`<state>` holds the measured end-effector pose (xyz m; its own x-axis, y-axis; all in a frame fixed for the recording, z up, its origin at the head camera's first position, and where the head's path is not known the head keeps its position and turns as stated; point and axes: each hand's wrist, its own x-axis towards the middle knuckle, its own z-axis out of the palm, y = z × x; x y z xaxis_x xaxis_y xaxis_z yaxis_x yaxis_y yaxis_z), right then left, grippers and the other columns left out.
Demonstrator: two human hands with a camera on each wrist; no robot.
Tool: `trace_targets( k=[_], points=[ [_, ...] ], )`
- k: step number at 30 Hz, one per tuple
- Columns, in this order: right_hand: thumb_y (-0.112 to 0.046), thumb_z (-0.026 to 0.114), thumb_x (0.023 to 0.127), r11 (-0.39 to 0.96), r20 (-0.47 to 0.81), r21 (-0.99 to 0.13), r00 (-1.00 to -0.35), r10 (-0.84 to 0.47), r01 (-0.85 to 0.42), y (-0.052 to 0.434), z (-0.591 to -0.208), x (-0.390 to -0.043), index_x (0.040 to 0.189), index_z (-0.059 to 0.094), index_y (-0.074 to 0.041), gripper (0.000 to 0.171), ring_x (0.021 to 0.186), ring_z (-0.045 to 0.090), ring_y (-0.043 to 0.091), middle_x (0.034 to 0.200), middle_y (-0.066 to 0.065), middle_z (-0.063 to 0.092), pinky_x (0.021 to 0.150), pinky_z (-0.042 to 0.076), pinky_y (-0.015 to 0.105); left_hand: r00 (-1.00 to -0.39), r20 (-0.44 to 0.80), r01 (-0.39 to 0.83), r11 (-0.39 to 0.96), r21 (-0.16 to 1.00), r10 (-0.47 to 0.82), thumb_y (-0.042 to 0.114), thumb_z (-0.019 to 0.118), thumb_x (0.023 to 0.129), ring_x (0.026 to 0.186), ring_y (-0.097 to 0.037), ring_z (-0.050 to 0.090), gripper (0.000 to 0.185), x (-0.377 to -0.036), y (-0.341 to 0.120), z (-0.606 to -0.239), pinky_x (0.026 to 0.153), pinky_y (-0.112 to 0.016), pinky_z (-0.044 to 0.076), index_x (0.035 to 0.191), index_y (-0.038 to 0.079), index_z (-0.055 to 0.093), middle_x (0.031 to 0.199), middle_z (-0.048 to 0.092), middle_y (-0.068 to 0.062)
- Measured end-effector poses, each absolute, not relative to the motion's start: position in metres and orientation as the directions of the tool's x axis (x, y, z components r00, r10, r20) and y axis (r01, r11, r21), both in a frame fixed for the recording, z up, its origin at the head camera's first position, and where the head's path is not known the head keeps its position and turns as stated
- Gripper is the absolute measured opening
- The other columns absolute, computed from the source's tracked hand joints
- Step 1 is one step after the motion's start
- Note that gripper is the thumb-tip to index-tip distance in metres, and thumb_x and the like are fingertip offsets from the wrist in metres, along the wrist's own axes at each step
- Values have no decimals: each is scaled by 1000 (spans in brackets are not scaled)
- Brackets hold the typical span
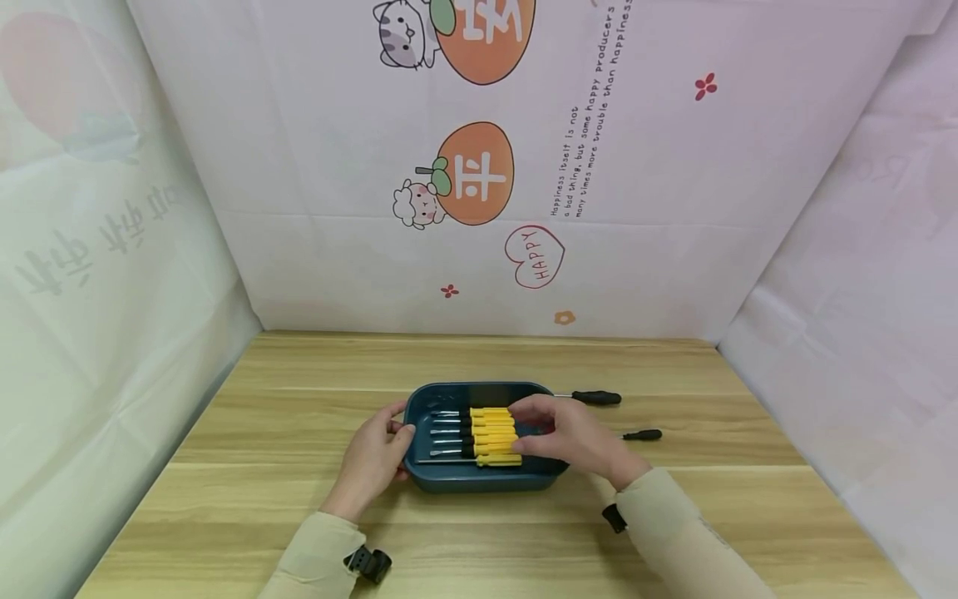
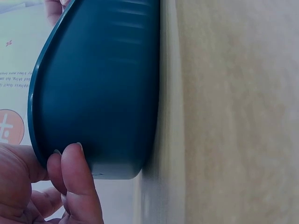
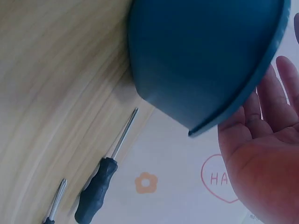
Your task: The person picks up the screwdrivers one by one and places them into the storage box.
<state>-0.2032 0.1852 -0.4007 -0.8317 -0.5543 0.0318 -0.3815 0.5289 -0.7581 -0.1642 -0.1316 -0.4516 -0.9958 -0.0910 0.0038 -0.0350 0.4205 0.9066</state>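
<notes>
A dark blue plastic tray [image 1: 486,481] sits on the table, holding a row of several screwdrivers [image 1: 494,428] with yellow handles, side by side, tips to the left. My left hand [image 1: 377,453] grips the tray's left end, thumb at the rim and fingers outside; the left wrist view shows the fingers [image 2: 77,182] against the outer wall. My right hand [image 1: 565,433] reaches over the right end, its thumb and fingers spread at the ends of the yellow handles. In the right wrist view its fingers [image 3: 275,102] look extended; the fingertips are hidden behind the tray wall.
Two black-handled screwdrivers lie on the wooden table [image 1: 284,416] right of the tray: a larger one [image 1: 596,398] behind and a smaller one [image 1: 642,435] nearer. A printed white cloth [image 1: 337,274] hangs at the table's back, with white cloth on both sides.
</notes>
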Motion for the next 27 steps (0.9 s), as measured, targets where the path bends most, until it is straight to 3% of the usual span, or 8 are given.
trace_targets(
  k=[11, 16, 27],
  points=[
    [-42, 82, 90, 564, 48, -755, -886, -461, -335, 209, -392, -207, 144, 63, -22, 60, 133, 58, 33, 146, 7, 62, 110, 51, 52, -996, 6, -32, 421, 906, -89, 20, 60, 106, 63, -18, 63, 47, -165, -132, -452, 53, -34, 61, 152, 13, 52, 111, 64, -12],
    [-40, 82, 90, 544, 92, -760, -888, -451, -355, 222, -391, -210, 150, 57, -20, 68, 140, 52, 37, 152, 8, 57, 115, 45, 58, -996, 7, -32, 423, 906, -90, 20, 59, 106, 63, -18, 63, 47, -165, -132, -452, 53, -34, 61, 152, 13, 52, 111, 63, -12],
    [-43, 82, 90, 670, 160, -641, -919, -360, -374, 242, -395, -221, 161, 41, -22, 84, 148, 41, 42, 164, 11, 41, 117, 40, 66, -996, 7, -34, 427, 904, -93, 20, 59, 106, 62, -17, 63, 47, -164, -132, -452, 51, -31, 60, 152, 13, 52, 111, 64, -12]
  ],
)
